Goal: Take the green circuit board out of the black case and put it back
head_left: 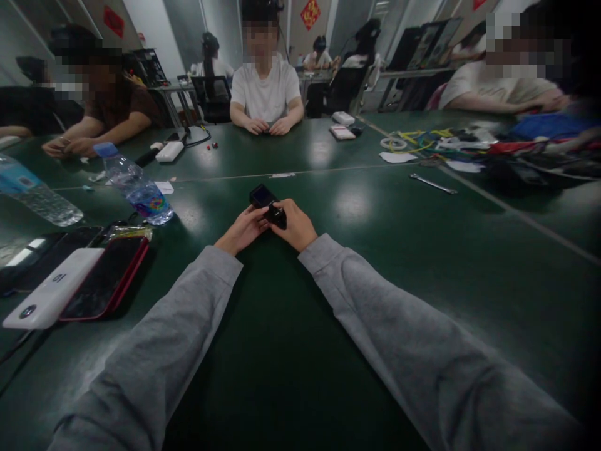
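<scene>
A small black box-shaped device (261, 195) with a dark, screen-like face is held just above or against the green table, between my two hands. My left hand (245, 228) is closed on its near left side, thumb laid along the edge. My right hand (297, 224) pinches a rounded black piece (277, 216) at the device's near right end. Whether this piece is joined to the device or separate I cannot tell. Part of both is covered by my fingers.
Left of me are two water bottles (136, 188), a red-cased phone (109, 275) and a white power bank (56, 288). A wrench (432, 183) lies to the right, before a pile of tangled cables (498, 147). Across the table sits a person in a white shirt (267, 91); others sit at both sides.
</scene>
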The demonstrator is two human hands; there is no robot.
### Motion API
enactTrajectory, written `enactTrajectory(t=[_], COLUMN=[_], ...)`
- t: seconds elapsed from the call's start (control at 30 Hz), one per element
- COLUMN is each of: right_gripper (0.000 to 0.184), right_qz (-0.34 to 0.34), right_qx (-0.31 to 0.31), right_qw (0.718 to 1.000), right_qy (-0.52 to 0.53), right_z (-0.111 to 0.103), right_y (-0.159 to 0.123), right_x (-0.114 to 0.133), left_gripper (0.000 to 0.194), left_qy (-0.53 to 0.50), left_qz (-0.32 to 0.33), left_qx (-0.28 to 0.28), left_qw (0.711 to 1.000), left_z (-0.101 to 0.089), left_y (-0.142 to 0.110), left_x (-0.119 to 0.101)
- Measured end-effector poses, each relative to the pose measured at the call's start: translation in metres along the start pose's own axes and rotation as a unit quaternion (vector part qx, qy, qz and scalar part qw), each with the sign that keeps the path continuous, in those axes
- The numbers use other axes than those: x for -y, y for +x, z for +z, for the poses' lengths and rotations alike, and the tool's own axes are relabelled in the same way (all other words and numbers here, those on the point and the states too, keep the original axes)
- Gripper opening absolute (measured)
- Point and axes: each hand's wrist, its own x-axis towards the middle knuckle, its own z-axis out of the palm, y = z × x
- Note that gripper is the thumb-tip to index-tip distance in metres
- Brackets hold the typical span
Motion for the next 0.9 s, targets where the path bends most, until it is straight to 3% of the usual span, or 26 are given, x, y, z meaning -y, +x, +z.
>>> enactTrajectory(t=[0.27, 0.5, 0.9], right_gripper=[0.047, 0.058, 0.058], right_qz=[0.010, 0.024, -0.012], right_qx=[0.003, 0.003, -0.031], right_qw=[1.000, 1.000, 0.999], right_qy=[-0.001, 0.000, 0.007], right_z=[-0.0007, -0.0019, -0.0062], right_y=[-0.0010, -0.0003, -0.0019], right_x=[0.0028, 0.0039, 0.0097], left_gripper=[0.036, 0.032, 0.033], left_qy=[-0.029, -0.033, -0.056], left_qz=[-0.009, -0.012, -0.031], left_qx=[0.004, 0.009, 0.006], left_qw=[1.000, 0.999, 0.998], left_z=[-0.0054, -0.0070, -0.0089], left_y=[0.0039, 0.0046, 0.0051], left_x=[0.0016, 0.0011, 0.0013])
